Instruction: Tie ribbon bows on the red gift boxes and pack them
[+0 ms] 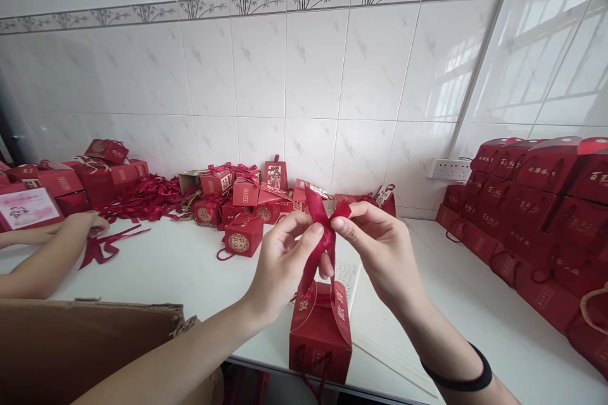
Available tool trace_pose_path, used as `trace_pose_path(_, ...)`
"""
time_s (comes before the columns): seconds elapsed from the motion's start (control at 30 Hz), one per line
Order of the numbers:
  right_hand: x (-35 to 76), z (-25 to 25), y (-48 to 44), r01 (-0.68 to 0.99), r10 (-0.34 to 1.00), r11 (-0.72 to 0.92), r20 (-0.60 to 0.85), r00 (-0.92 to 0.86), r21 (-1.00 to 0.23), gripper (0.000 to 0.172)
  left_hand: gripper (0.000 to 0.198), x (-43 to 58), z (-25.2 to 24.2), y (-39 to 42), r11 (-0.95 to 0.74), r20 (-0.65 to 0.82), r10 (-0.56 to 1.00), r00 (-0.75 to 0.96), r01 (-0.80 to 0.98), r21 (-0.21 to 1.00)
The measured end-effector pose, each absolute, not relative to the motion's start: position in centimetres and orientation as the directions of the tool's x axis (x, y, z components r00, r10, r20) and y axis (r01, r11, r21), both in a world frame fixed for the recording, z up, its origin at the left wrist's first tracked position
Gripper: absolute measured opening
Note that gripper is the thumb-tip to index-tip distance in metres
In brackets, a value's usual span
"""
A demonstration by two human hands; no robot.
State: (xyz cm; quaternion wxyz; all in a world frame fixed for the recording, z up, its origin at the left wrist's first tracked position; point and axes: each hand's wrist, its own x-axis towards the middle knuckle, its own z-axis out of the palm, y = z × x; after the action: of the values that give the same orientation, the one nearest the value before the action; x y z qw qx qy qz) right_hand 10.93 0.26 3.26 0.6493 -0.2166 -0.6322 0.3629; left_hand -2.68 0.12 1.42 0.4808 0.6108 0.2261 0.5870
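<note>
A small red gift box [319,335] stands at the near edge of the white table [180,266]. A dark red ribbon [322,228] rises from its top flaps. My left hand [280,266] pinches the ribbon from the left, and my right hand [380,247] pinches a loop of it from the right. Both hands are closed on the ribbon just above the box. A black band [468,376] circles my right wrist.
Another person's hands [83,224] rest on the table at far left by loose ribbons [147,196]. Several red boxes [247,193] lie along the tiled wall; stacked red boxes [536,209] fill the right. A cardboard carton [85,342] sits near left. A socket strip [449,169] is on the wall.
</note>
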Motion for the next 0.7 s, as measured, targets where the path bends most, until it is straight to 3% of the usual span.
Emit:
trace_pose_path(0.2, 11.7, 2.7, -0.3, -0.013, 0.537, 0.841, 0.837, -0.106, -0.541, 0.005, 0.017, -2.6, 1.4, 0.3, -0.445, 0.516, 0.841, 0.161, -0.338, 0.829)
trace_pose_path(0.37, 12.3, 1.7, -0.8, 0.189, 0.393, 0.915, 0.893, -0.217, -0.357, 0.008, 0.022, -2.6, 1.3, 0.4, -0.525, 0.54, 0.842, 0.015, -0.211, 0.824)
trace_pose_path(0.7, 11.5, 2.1, -1.2, 0.319, 0.366, 0.902, 0.906, -0.211, -0.29, 0.013, 0.023, -2.7, 1.5, -0.1, -0.584, 0.588, 0.809, 0.022, -0.085, 0.807)
